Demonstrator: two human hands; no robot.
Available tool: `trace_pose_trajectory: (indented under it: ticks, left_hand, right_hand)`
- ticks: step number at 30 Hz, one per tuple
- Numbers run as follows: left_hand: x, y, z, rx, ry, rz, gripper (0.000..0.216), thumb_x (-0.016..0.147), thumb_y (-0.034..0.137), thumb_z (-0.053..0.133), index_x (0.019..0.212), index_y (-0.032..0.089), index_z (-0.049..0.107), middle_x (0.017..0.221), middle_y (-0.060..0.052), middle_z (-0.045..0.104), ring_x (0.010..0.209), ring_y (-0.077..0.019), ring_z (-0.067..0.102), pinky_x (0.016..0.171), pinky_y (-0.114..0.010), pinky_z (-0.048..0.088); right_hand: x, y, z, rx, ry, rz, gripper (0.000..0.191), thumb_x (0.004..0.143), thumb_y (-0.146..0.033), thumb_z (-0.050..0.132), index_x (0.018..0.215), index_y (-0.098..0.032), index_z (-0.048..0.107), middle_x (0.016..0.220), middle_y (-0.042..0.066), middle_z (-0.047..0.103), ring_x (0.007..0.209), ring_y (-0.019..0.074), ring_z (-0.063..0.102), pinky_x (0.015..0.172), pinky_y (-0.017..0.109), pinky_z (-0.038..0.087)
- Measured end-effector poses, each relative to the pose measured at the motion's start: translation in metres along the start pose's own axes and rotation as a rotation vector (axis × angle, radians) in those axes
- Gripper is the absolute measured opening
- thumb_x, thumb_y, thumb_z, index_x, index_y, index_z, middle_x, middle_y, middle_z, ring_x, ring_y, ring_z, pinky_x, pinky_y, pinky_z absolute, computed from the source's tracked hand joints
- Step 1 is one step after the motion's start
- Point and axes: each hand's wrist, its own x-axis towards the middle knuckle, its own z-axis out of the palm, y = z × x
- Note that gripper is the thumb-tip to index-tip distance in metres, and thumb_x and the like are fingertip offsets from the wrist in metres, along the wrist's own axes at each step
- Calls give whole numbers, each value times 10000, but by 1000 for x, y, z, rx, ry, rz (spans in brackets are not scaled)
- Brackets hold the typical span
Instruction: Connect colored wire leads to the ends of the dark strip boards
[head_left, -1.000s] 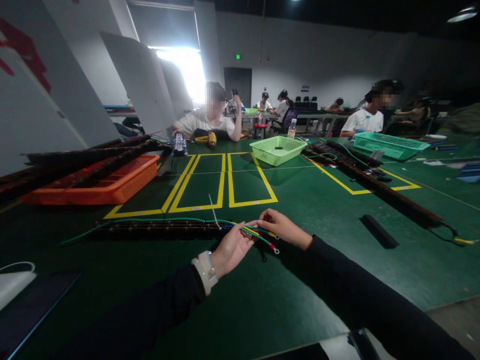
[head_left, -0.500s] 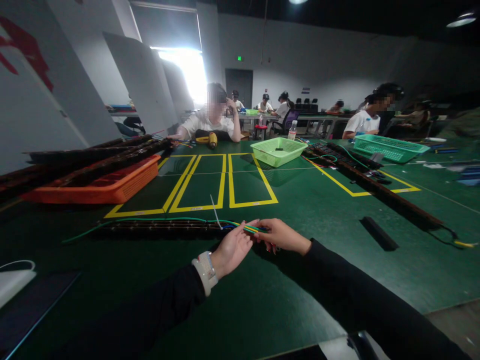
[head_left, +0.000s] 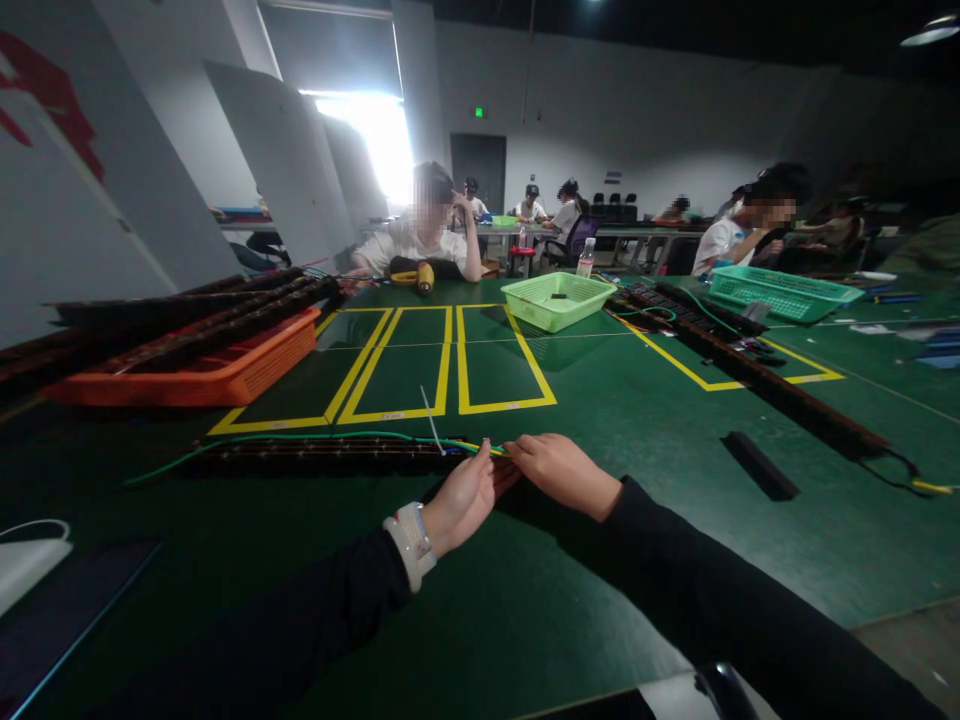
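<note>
A long dark strip [head_left: 315,456] lies across the green table in front of me, with a green wire [head_left: 247,441] running along it and a white cable tie [head_left: 431,425] standing up near its right end. My left hand [head_left: 466,497] and my right hand [head_left: 559,468] meet at that end. Both are closed around the bundle of coloured wires [head_left: 491,451], which shows only as a short yellow-green stretch between them. The wire ends are hidden under my right hand.
An orange basket [head_left: 202,370] with several dark strips across it stands at the left. A light green basket [head_left: 556,299] sits beyond the yellow tape boxes. More strips and a teal basket [head_left: 780,291] lie at the right; a small black bar [head_left: 757,463] is nearer. People sit opposite.
My right hand has slid left over the wire ends and closed with the left hand on the bundle; the red and yellow tips seen earlier are now covered.
</note>
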Motion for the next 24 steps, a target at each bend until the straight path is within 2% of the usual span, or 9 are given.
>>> trace_pose_trajectory:
  ticks: [5, 13, 20, 24]
  left_hand:
    - [-2, 1, 1, -9, 3, 17, 172, 885, 230, 471, 848, 107, 584, 1005, -138, 644, 1039, -195, 574, 984, -367, 399]
    - [-6, 2, 9, 6, 39, 57, 138, 870, 201, 495, 839, 109, 593, 999, -123, 653, 1031, -196, 577, 963, -358, 411]
    - [-5, 2, 5, -11, 79, 43, 154, 861, 233, 520, 814, 118, 610, 945, -101, 661, 955, -182, 600, 917, -343, 443]
    - [-8, 4, 7, 33, 94, 18, 185, 870, 243, 504, 822, 109, 622, 884, -96, 661, 894, -170, 612, 868, -309, 474]
  right_hand:
    - [1, 4, 1, 8, 25, -122, 340, 909, -159, 438, 1238, -82, 466, 929, 95, 592, 814, 182, 587, 717, 311, 435]
    - [-3, 8, -14, 42, 32, -173, 422, 906, -140, 429, 1325, -122, 380, 1011, 105, 604, 853, 183, 571, 761, 324, 424]
    - [-4, 12, -16, 38, 128, -283, 315, 928, -160, 404, 1227, -216, 487, 1198, 96, 537, 945, 174, 533, 802, 338, 403]
    - [-7, 11, -16, 18, 174, -375, 261, 937, -171, 380, 1139, -189, 544, 1082, 81, 589, 873, 165, 527, 814, 341, 395]
